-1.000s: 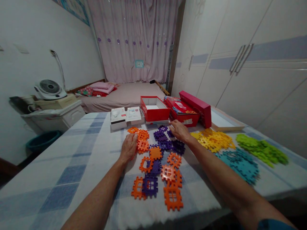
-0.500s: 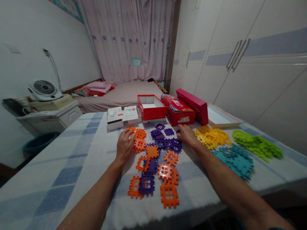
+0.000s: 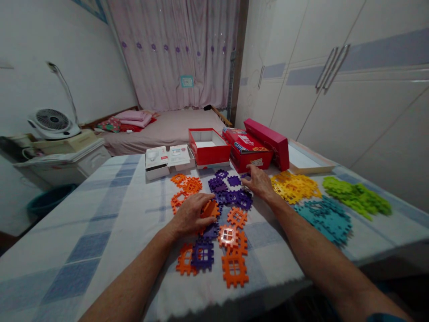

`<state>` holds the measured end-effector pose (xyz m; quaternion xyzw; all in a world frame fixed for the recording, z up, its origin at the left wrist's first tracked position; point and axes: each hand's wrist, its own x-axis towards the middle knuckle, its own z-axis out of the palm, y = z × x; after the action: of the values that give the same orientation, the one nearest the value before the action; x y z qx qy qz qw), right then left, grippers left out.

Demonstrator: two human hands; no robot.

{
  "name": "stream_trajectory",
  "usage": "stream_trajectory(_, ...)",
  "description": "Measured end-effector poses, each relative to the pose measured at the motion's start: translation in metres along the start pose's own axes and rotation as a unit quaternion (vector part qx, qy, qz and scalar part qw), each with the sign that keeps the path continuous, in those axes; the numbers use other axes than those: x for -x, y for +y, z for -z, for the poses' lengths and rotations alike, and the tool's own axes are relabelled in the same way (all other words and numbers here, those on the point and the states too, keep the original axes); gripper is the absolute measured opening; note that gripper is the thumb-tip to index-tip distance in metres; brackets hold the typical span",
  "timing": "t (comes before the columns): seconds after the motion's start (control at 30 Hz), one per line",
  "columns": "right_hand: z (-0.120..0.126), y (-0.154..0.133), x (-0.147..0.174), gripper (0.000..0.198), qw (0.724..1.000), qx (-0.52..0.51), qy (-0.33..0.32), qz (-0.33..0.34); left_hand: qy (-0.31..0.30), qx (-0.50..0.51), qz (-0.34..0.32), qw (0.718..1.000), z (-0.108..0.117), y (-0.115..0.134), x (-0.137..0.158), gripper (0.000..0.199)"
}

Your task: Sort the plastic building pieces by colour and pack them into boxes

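The left hand point(image 3: 191, 214) has moved from the far orange pile point(image 3: 193, 184) to the middle orange square point(image 3: 210, 209), thumb and fingers apart around it, so this piece seems now in work, while I cannot tell if the right hand point(image 3: 259, 182) grips the far purple piece point(image 3: 246, 176).

An orange tile point(image 3: 211, 209) with toothed edge is showing only partly, just beside a cluster of purple toothed tiles point(image 3: 232, 197), which are lying loosely and overlapping. Another purple piece point(image 3: 246, 176), mostly hidden, is showing near this cluster's far right side.
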<state>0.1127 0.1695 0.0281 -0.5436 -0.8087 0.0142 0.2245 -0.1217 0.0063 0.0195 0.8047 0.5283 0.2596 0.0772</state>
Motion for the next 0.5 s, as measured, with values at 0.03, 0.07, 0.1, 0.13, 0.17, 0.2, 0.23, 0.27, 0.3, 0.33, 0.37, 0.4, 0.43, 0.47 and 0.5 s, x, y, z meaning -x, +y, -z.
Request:
stream_trajectory(0.03, -0.002, -0.002, -0.001, 0.051, 0.999, -0.048, 0.019, 0.013, 0.000, 0.001, 0.005, 1.000, -0.001, -0.001, 0.000, 0.057)
stream_trajectory(0.07, -0.004, -0.005, -0.002, 0.052, 0.994, -0.101, 0.032, 0.030, 0.004, 0.001, 0.011, 1.000, -0.001, -0.002, 0.000, 0.054)
stream_trajectory(0.1, -0.006, -0.008, -0.003, 0.053, 0.987, -0.150, 0.040, 0.050, 0.009, 0.002, 0.017, 1.000, -0.002, -0.003, 0.001, 0.052)
stream_trajectory(0.13, -0.008, -0.012, -0.003, 0.053, 0.978, -0.190, 0.042, 0.069, 0.015, 0.006, 0.024, 1.000, -0.003, -0.003, 0.001, 0.050)
stream_trajectory(0.17, -0.009, -0.014, -0.003, 0.053, 0.971, -0.218, 0.041, 0.086, 0.024, 0.013, 0.032, 0.999, -0.004, -0.003, 0.001, 0.049)
stream_trajectory(0.2, -0.009, -0.017, -0.002, 0.050, 0.966, -0.236, 0.037, 0.100, 0.034, 0.027, 0.040, 0.998, -0.005, -0.003, 0.001, 0.047)
stream_trajectory(0.23, -0.009, -0.019, -0.001, 0.046, 0.963, -0.246, 0.030, 0.108, 0.046, 0.049, 0.048, 0.997, -0.006, -0.003, 0.000, 0.046)
stream_trajectory(0.27, -0.007, -0.020, 0.001, 0.040, 0.961, -0.253, 0.021, 0.110, 0.058, 0.081, 0.058, 0.993, -0.007, -0.002, 0.000, 0.044)
stream_trajectory(0.3, -0.004, -0.021, 0.003, 0.035, 0.959, -0.261, 0.007, 0.108, 0.072, 0.124, 0.072, 0.987, -0.008, -0.002, -0.001, 0.043)
stream_trajectory(0.33, 0.000, -0.021, 0.006, 0.032, 0.958, -0.268, -0.012, 0.103, 0.087, 0.174, 0.091, 0.977, -0.008, -0.002, -0.002, 0.041)
stream_trajectory(0.37, 0.004, -0.021, 0.009, 0.029, 0.956, -0.273, -0.035, 0.102, 0.104, 0.226, 0.114, 0.962, -0.008, -0.003, -0.003, 0.040)
stream_trajectory(0.4, 0.009, -0.022, 0.012, 0.028, 0.954, -0.272, -0.063, 0.106, 0.126, 0.273, 0.138, 0.944, -0.007, -0.004, -0.004, 0.039)
stream_trajectory(0.43, 0.015, -0.022, 0.016, 0.028, 0.953, -0.263, -0.097, 0.118, 0.154, 0.311, 0.162, 0.924, -0.006, -0.005, -0.005, 0.039)
stream_trajectory(0.47, 0.021, -0.022, 0.021, 0.028, 0.950, -0.248, -0.133, 0.134, 0.187, 0.336, 0.185, 0.904, -0.004, -0.008, -0.005, 0.039)
stream_trajectory(0.5, 0.028, -0.023, 0.026, 0.029, 0.948, -0.226, -0.169, 0.151, 0.222, 0.345, 0.204, 0.889, -0.001, -0.011, -0.005, 0.039)
